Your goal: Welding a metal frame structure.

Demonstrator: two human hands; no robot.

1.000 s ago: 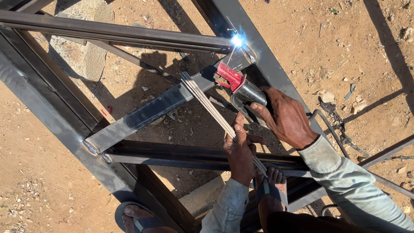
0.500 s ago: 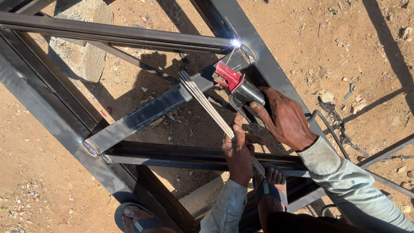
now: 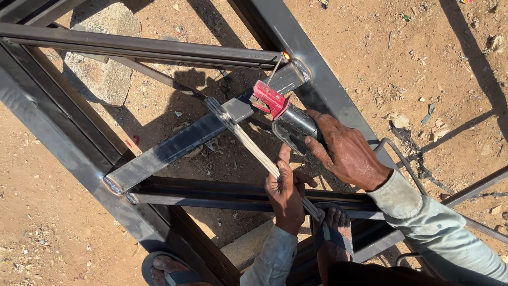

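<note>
My right hand grips a welding electrode holder with red jaws. A thin rod runs from the jaws up to a small glowing spot where a horizontal bar meets the slanted steel beam. My left hand is closed around a bundle of welding rods that slants up to the left across a diagonal flat bar. Both sleeves are pale grey-green.
The dark steel frame lies on reddish sandy ground. A large stone sits under the upper left bars. My feet in sandals rest by the frame's lower bars. A welding cable loops at the right.
The bright welding arc at the joint has died down to a small glow. Both hands and the holder have stayed almost in place.
</note>
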